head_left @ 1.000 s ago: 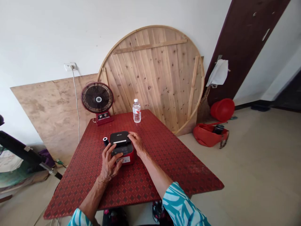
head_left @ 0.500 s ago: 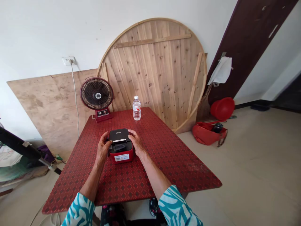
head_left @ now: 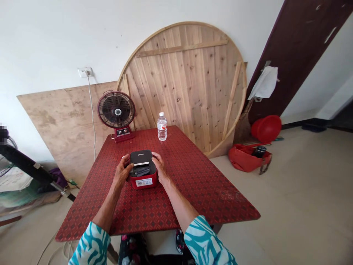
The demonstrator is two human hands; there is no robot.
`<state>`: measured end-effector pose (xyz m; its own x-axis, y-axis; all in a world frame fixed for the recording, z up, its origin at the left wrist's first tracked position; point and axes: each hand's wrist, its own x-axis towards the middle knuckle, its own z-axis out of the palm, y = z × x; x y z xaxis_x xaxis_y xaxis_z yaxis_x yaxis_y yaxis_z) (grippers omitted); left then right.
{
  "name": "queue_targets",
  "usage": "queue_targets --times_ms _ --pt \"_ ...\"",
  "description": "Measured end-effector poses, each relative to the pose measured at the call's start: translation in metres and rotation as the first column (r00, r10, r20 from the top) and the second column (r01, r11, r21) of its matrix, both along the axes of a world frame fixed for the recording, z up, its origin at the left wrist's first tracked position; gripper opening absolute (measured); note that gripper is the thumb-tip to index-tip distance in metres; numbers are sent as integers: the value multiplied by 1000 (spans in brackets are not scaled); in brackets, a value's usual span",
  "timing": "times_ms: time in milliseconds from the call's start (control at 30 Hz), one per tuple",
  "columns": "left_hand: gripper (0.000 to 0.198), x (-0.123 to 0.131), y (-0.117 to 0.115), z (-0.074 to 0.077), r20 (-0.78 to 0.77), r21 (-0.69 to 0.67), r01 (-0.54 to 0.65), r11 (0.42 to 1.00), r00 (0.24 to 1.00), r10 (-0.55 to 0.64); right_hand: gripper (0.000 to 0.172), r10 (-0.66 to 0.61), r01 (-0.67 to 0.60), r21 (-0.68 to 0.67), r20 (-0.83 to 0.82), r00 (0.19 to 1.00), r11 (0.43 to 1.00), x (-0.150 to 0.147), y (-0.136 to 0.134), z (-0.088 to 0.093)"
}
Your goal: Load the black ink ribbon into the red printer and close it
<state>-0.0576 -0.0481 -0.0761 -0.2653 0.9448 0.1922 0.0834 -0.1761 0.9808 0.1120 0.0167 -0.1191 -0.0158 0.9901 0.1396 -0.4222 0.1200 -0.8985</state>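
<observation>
On the tabletop sits a boxy red and black device (head_left: pixel 143 180) with a dark top, a pale strip across it and a white printed label on its near side. A recess in the top, towards me, holds something dark grey that I cannot make out. My left hand (head_left: pixel 123 170) grips the device's left side, thumb on the top edge. From the right, my right hand (head_left: pixel 160 165) clasps it, fingers along the far corner and side. The fingertips on the outer sides are partly hidden.
A red patterned table (head_left: pixel 193 184) bears a fan (head_left: pixel 117 110) at the back left and a water bottle (head_left: pixel 162 128) behind the device. A round wooden board (head_left: pixel 187 84) leans on the wall. To the right, a red bag (head_left: pixel 242 160) lies on the floor.
The view has shifted slightly, so the scene appears a little further right. Both hands keep their hold on the device, which stays on the table.
</observation>
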Motion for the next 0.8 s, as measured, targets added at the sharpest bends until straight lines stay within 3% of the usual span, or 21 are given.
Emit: queue_targets --times_ms 200,300,600,800 --pt "70 -11 -26 -18 -19 22 -72 997 997 72 51 -10 10 2 -84 996 1000 -2 -8 -22" --pt "70 -12 -27 -21 -37 -8 -63 998 997 63 50 -44 43 -14 -62 997 999 -3 -7 -28" --pt "68 -9 -15 5 120 -106 48 993 992 -35 45 -26 15 -92 -117 993 996 -2 -8 -27" --pt "69 -7 -14 12 223 -167 110 980 972 -71 40 -29 18 -85 -128 991 996 -1 -11 -23"
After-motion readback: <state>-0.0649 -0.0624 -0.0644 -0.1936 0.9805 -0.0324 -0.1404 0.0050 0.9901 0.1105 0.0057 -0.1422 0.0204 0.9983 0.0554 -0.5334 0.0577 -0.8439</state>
